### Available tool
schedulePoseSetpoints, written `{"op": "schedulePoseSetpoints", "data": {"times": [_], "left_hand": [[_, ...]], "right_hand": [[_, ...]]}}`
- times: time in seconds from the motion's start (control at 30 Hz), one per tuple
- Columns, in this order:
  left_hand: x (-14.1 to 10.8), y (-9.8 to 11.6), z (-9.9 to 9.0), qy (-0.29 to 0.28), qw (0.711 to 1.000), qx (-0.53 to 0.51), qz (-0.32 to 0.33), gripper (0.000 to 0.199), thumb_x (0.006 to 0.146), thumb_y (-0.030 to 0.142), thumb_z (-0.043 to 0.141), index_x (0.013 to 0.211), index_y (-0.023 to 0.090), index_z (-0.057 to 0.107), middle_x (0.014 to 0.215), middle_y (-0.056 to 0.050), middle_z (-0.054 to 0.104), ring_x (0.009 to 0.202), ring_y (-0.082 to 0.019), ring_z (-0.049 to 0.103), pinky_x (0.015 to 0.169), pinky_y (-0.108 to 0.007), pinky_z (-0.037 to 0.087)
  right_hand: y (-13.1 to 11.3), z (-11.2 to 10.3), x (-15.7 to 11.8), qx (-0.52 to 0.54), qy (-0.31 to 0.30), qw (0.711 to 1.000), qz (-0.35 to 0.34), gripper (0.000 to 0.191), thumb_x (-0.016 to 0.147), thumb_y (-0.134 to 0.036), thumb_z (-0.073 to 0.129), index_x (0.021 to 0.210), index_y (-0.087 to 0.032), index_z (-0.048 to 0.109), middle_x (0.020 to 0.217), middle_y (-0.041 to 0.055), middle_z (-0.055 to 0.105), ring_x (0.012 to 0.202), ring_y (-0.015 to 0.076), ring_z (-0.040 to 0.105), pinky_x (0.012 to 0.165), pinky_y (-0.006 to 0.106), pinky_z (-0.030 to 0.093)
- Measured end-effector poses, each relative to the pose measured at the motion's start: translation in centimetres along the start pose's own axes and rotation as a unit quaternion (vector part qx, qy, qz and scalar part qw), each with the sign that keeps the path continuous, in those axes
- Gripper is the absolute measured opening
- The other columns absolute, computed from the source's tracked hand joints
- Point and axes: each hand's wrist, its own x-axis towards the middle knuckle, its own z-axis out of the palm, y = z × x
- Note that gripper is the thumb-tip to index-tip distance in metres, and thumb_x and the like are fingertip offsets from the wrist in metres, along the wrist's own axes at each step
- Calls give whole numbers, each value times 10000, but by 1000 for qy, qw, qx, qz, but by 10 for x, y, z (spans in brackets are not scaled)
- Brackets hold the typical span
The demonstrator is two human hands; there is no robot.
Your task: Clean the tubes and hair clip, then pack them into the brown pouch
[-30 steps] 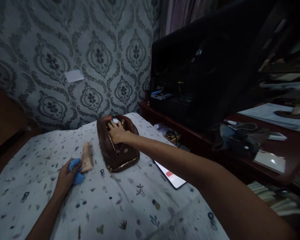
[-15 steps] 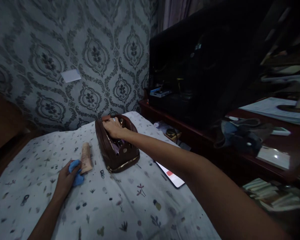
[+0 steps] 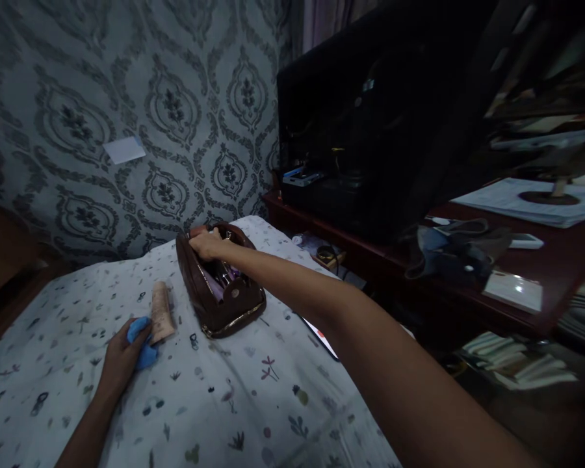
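Note:
An open brown leather pouch (image 3: 234, 309) stands on the patterned bedsheet (image 3: 214, 396), with small items showing inside. My right hand (image 3: 205, 245) reaches across and grips the pouch's far rim, near the zip. What its fingers pinch is too dark to tell. A beige tube (image 3: 160, 312) lies flat to the left of the pouch. My left hand (image 3: 119, 357) rests on the sheet beside the tube's near end, closed on a crumpled blue cloth (image 3: 141, 339).
A phone (image 3: 319, 333) with a lit screen lies on the sheet, partly hidden under my right forearm. A dark wooden table (image 3: 556, 273) at the right carries a black television (image 3: 370, 130), papers and clutter. Patterned wallpaper rises behind the bed.
My right hand has slid from the middle of the pouch's opening to its far left rim. The view has shifted, so everything sits lower and further left. My left hand stays on the cloth.

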Motion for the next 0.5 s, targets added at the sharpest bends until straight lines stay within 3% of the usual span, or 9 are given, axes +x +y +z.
{"op": "schedulePoseSetpoints", "data": {"times": [0.17, 0.37, 0.5], "left_hand": [[3, -5, 0, -3, 1000, 6, 11, 499, 671, 666, 660, 874, 211, 687, 772, -13, 725, 727, -227, 642, 679, -317, 512], [4, -7, -2, 5, 1000, 30, 7, 513, 653, 677, 650, 872, 214, 685, 779, -22, 727, 740, -241, 648, 680, -325, 506], [1, -3, -2, -3, 999, 33, 19, 484, 687, 660, 637, 878, 217, 681, 780, -16, 725, 747, -239, 644, 696, -325, 508]], "right_hand": [[2, 1, -8, 7, 27, 1000, -10, 364, 919, -122, 539, 1261, -245, 545, 1351, 99, 641, 1307, 279, 540, 1104, 589, 359], [-8, -3, -10, -4, 80, 997, 1, 317, 987, -91, 363, 1142, -168, 628, 1299, 136, 668, 1307, 275, 545, 1130, 540, 324], [-11, -8, -12, 5, 69, 998, 11, 258, 953, -129, 452, 1070, -147, 682, 1203, 163, 714, 1224, 289, 623, 1064, 470, 423]]}}
